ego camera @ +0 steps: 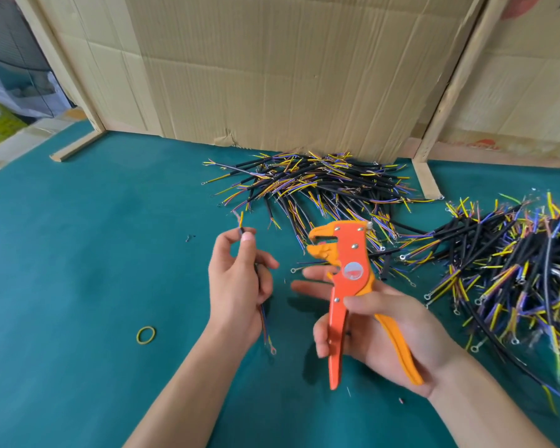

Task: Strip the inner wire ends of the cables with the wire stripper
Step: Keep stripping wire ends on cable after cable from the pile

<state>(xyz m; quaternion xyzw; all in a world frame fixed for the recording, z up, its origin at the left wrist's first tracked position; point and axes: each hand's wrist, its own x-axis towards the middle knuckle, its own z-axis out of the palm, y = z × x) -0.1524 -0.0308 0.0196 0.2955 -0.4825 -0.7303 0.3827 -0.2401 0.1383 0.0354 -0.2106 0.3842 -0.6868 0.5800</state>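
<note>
Two hands: left hand (240, 279) fingers pinch a cable (242, 230); right hand (379, 328) fingers grip the wire stripper (346, 286).

Two forearms enter from the lower edge of the view, and both are bare: no sleeve, cuff or glove covers them as far as the picture reaches. The left hand (240, 286) wears no ring, and no watch or band sits on its wrist. The right hand (379, 331) is also without any ring, bracelet or watch. The fingernails that show are short and plain, with no polish; one nail on the left hand is seen clearly, pale and trimmed. No tattoo, plaster or mark is seen on either arm.
</note>
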